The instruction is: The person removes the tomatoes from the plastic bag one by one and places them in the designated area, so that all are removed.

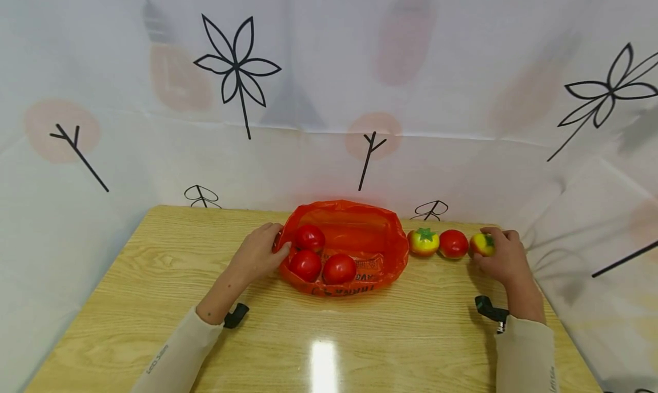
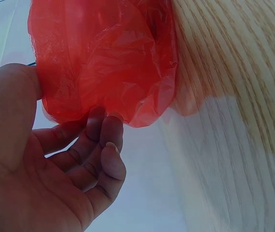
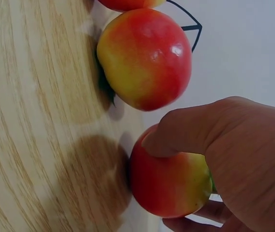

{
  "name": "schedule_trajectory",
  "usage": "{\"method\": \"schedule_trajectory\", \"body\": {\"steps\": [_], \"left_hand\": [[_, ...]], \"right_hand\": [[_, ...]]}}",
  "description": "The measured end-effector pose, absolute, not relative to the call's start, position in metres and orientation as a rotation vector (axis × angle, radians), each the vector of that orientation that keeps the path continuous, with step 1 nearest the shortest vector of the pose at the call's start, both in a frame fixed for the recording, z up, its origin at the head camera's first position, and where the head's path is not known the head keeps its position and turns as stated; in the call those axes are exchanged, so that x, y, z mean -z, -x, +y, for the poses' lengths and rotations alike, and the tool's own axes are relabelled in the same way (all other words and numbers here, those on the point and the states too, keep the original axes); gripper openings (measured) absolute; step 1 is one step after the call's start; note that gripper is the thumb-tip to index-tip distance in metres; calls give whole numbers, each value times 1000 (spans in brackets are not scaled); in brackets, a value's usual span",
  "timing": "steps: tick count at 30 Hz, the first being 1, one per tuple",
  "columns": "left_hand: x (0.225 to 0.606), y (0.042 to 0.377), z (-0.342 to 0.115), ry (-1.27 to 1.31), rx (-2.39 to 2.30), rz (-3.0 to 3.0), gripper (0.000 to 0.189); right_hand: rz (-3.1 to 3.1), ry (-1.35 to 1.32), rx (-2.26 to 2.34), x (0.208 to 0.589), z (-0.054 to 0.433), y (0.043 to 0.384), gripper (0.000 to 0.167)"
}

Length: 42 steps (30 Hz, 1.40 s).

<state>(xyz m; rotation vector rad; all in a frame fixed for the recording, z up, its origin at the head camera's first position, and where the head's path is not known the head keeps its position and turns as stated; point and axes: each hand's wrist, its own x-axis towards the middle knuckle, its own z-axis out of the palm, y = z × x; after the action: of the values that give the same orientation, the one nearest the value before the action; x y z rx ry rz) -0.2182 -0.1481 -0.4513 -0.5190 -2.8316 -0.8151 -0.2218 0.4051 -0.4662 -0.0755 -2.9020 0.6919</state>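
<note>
A red plastic bag (image 1: 343, 219) lies with its mouth open at the back of the table, and three red tomatoes (image 1: 339, 268) are inside it. At the bag's left rim, my left hand (image 1: 259, 251) holds the plastic between thumb and curled fingers; the left wrist view shows the bag's side (image 2: 113, 63) against those fingers. My right hand (image 1: 506, 259) grips a red-and-yellow tomato (image 3: 164, 181) with a green leafy top, its thumb across the skin. Beside it, to the left, sit a red tomato (image 1: 453, 244) and a yellow-and-red tomato (image 1: 424, 243) with a green calyx.
The wooden table (image 1: 390, 347) runs back to a pale printed cloth (image 1: 319, 96), which also rises at both sides. Dark straps (image 1: 490, 309) stick out near the wrists. A bright light reflection lies on the table's front.
</note>
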Motion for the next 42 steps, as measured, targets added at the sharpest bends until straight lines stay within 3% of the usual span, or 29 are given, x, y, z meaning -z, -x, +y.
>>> {"method": "schedule_trajectory", "body": {"steps": [19,42], "left_hand": [[450,218,-147,529,819,-2832,27],[450,217,-149,523,814,-2838,29]], "right_hand": [[-2894,46,-692,462,404,219,66],[-2758,-82,-612,422,379,213,63]]}}
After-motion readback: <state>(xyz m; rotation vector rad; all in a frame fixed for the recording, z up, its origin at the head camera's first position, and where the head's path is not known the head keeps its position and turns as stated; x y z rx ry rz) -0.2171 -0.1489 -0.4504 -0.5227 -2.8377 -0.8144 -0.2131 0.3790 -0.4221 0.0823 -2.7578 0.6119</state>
